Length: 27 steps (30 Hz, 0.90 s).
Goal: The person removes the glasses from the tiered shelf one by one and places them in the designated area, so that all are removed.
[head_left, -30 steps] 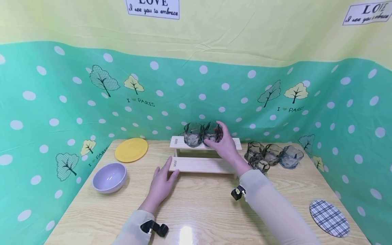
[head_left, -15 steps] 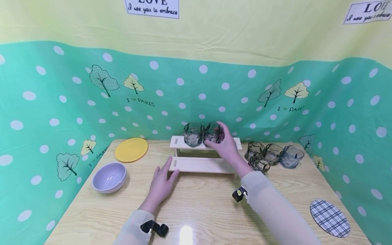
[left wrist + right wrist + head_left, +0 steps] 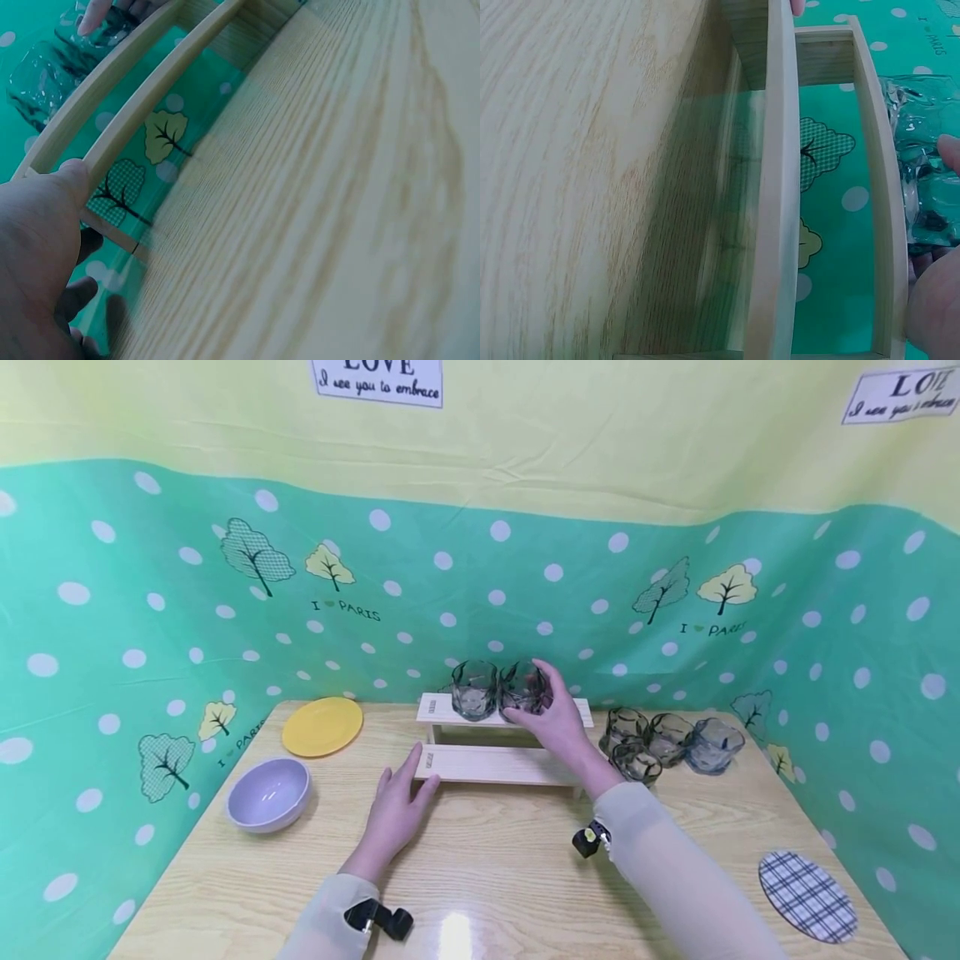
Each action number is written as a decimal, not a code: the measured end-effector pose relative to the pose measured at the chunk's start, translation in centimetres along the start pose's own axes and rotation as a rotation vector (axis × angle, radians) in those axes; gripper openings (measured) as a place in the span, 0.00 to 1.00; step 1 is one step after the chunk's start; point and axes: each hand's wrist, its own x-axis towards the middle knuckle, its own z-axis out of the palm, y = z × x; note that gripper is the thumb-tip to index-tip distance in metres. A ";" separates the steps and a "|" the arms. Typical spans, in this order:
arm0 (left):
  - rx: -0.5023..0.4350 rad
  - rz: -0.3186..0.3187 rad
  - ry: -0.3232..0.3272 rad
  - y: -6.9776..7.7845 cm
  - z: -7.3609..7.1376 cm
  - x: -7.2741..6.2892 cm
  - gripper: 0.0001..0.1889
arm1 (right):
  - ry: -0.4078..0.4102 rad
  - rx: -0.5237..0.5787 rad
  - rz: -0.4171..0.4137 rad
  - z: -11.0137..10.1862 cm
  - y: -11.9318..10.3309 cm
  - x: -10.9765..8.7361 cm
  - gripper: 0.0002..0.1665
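Note:
Two smoky, clear drinking glasses stand side by side on the upper board of a pale wooden two-step rack (image 3: 495,765). My right hand (image 3: 558,718) holds the right-hand glass (image 3: 520,689), thumb at its near side and fingers round its right side. Close beside it is the left glass (image 3: 473,692). My left hand (image 3: 396,806) rests at the left end of the rack's lower step, fingers spread. In the left wrist view, the thumb (image 3: 73,176) touches the end of the wooden edge. Part of the held glass (image 3: 930,199) is covered by the right hand in the right wrist view.
Several more smoky glasses (image 3: 670,739) stand clustered right of the rack. A yellow plate (image 3: 322,727) and a lavender bowl (image 3: 268,795) are at the left. A round checked mat (image 3: 807,895) lies front right on the wooden table (image 3: 495,877). Printed cloth (image 3: 495,568) hangs behind.
The right thumb sits slightly lower and farther right on the glass than before. Both glasses and the left hand have stayed in place.

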 end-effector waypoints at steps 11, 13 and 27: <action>0.004 0.005 -0.002 0.1 0.2 -0.2 0.40 | -0.022 0.013 0.013 -0.8 -0.9 -2.0 0.64; 0.005 0.003 -0.004 0.1 0.1 -0.2 0.40 | -0.025 0.011 0.010 -1.0 -1.2 -2.5 0.64; 0.004 0.018 -0.001 -0.2 0.0 0.1 0.39 | -0.012 -0.070 0.061 -4.0 -2.8 -6.2 0.65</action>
